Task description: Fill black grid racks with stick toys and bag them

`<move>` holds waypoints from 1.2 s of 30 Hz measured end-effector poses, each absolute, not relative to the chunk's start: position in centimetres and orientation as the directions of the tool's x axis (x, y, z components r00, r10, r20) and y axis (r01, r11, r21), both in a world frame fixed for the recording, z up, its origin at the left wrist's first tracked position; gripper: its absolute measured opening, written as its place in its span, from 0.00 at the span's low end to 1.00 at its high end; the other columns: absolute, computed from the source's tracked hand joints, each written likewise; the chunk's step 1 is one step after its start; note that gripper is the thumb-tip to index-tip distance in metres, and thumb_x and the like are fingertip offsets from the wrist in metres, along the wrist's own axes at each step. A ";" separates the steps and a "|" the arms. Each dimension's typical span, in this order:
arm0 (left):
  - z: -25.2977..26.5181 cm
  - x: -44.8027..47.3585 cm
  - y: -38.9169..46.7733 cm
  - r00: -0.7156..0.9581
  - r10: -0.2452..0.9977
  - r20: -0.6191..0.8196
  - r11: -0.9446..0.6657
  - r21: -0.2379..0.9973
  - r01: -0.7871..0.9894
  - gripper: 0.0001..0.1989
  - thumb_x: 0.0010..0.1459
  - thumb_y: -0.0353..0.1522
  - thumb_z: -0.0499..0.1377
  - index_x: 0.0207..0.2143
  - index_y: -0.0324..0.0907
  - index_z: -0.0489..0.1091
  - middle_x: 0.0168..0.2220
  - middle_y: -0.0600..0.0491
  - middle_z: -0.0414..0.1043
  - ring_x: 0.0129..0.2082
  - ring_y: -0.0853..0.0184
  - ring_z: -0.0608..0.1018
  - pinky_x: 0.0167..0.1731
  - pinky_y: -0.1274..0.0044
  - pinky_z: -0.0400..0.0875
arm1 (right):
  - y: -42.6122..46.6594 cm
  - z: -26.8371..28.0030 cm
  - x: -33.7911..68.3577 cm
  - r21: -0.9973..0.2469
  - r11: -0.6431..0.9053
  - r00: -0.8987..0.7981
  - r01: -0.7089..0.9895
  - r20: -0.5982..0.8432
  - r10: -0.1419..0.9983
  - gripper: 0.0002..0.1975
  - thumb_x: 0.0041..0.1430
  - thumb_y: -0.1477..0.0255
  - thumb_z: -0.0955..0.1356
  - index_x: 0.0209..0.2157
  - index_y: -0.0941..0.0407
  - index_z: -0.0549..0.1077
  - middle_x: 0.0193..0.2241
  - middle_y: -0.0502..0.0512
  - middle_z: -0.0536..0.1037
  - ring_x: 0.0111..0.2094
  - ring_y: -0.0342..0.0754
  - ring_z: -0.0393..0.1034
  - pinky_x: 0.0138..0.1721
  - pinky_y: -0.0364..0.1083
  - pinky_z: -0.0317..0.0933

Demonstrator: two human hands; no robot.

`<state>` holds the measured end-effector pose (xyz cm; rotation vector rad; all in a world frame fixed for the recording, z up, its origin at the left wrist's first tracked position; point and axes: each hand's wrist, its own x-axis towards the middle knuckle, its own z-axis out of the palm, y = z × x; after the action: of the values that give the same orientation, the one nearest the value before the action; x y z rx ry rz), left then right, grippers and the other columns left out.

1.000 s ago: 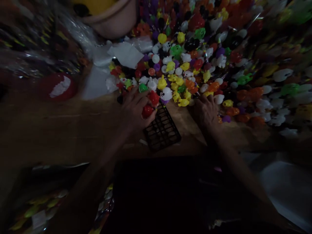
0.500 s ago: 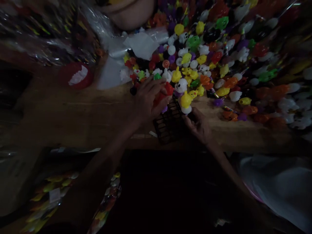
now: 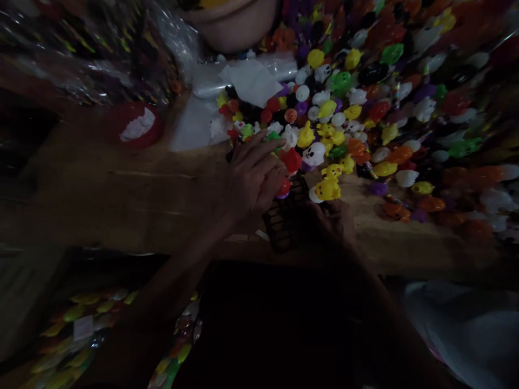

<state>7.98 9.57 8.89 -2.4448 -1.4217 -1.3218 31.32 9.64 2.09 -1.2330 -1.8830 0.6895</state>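
Dim light falls across a wooden bench, its far right side covered by a pile of small plastic toys in yellow, white, red, orange, green and purple. Near its front edge lies a black openwork tray, partly hidden by shadow and the hands. Above it, the left hand curves its fingers over, next to a red toy and a red ball; whether its grip clasps either one, I can't tell. The right hand has its grip closed on a yellow toy from below, just right of the tray, the fingertips lost in the dark. Between and beyond the hands sits a white toy with black eyes.

To the left, a red bowl holds something white and crumpled. Farther back are a white sheet and a pale tub.
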 end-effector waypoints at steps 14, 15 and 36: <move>10.9 7.5 10.4 0.314 0.764 0.563 -0.587 0.407 0.700 0.08 0.69 0.36 0.55 0.38 0.45 0.72 0.59 0.48 0.76 0.64 0.61 0.74 0.67 0.61 0.67 | 9.9 6.1 31.2 -0.596 0.388 -0.325 0.703 0.216 0.921 0.14 0.67 0.65 0.65 0.49 0.55 0.77 0.28 0.54 0.78 0.25 0.48 0.69 0.29 0.46 0.60; 10.5 7.4 10.6 0.315 0.774 0.549 -0.581 0.419 0.698 0.08 0.70 0.36 0.54 0.37 0.45 0.71 0.60 0.49 0.75 0.64 0.61 0.73 0.68 0.61 0.66 | 10.3 6.6 30.4 -0.615 0.372 -0.291 0.695 0.233 0.928 0.14 0.67 0.65 0.66 0.48 0.55 0.77 0.27 0.53 0.77 0.25 0.47 0.68 0.29 0.46 0.60; 8.4 10.0 10.2 0.223 0.722 0.656 -0.554 0.354 0.753 0.05 0.61 0.32 0.60 0.41 0.48 0.72 0.50 0.53 0.81 0.55 0.53 0.80 0.63 0.55 0.70 | 11.4 4.3 26.6 -0.595 0.597 -0.464 0.539 0.382 0.799 0.13 0.69 0.73 0.61 0.33 0.55 0.74 0.29 0.54 0.76 0.30 0.46 0.70 0.31 0.43 0.60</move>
<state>10.04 10.17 8.45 -2.4254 -1.4639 -1.2651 26.63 11.40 4.30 -1.0540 -2.1797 0.5231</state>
